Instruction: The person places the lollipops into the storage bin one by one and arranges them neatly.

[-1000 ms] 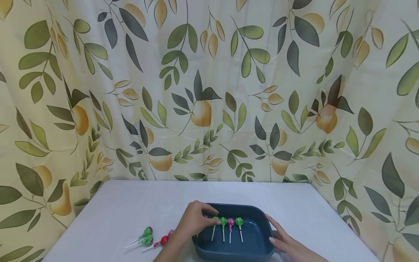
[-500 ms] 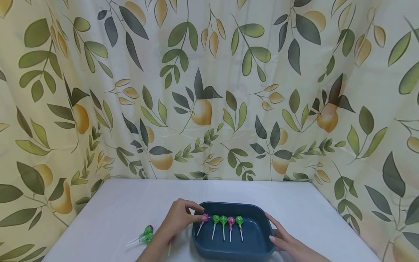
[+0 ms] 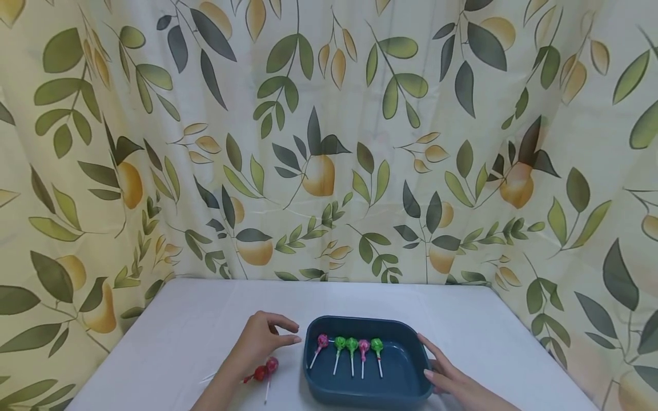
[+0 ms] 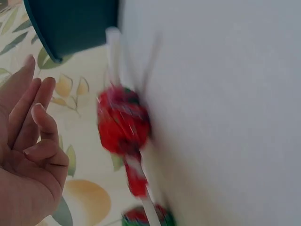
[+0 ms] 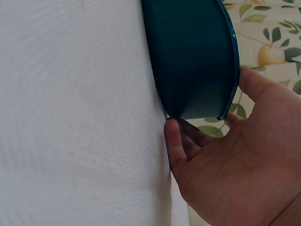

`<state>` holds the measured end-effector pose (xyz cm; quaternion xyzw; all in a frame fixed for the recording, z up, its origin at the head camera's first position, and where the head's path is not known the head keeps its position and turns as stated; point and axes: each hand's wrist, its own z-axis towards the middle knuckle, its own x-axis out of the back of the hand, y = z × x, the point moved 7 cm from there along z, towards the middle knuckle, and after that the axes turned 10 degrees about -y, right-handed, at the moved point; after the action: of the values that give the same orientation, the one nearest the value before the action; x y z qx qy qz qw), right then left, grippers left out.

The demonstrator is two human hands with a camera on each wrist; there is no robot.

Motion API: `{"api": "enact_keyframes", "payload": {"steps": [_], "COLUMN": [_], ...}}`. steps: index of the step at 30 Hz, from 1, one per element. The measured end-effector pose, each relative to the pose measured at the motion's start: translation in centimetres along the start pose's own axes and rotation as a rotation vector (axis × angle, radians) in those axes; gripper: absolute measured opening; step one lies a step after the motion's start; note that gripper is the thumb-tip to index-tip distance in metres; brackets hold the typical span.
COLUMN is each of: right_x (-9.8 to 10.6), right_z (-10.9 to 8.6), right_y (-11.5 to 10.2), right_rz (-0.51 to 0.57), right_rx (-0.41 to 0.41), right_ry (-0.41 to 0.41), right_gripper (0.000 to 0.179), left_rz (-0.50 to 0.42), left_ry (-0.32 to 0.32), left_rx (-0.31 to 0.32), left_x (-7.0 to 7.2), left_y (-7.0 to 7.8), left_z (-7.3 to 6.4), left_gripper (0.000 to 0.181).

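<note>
No txt, brand, no. or sign can be read: not on the shiny red plastic lollipop wrapper, blurred in the L wrist view, nor on the dark-blue rounded-rectangular tub or leaf-&-fruit-print fabric curtain.

Left hand: bare, fingers slim and tapering, a rounded nail visible. Left forearm: bare above the wrist. Right hand: bare, fingers slim, skin creased near the wrist. Right forearm: bare above the wrist.
</note>
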<state>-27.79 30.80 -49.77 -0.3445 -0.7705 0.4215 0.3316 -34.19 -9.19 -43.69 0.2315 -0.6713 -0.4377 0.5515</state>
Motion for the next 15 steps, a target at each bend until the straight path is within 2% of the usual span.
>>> {"api": "enact_keyframes", "payload": {"steps": [3,9,15], "right_x": [-0.2,-0.3,-0.5], "right_z": [0.0,-0.1,-0.4], "right_y": [-0.2,-0.3,-0.3], "right_rz": [0.013,-0.005,0.015], "right_rx": [0.005,0.021,0.058], "right_ry": [-0.011,-0.015,-0.052], "right_gripper": [0.080,0.080,0.078], "left_rz": [0.022,0.101,0.134], "left_ry": [-0.005,-0.024,-0.022], "left_rx": [0.007,-0.023,0.006], "left_x": [0.6,1.6,3.1], "left_y": [-0.7,-2.2,-3.1], "left_z": [-0.3,-1.1,-1.8], "left_gripper": [0.021,0.019,0.021]}}
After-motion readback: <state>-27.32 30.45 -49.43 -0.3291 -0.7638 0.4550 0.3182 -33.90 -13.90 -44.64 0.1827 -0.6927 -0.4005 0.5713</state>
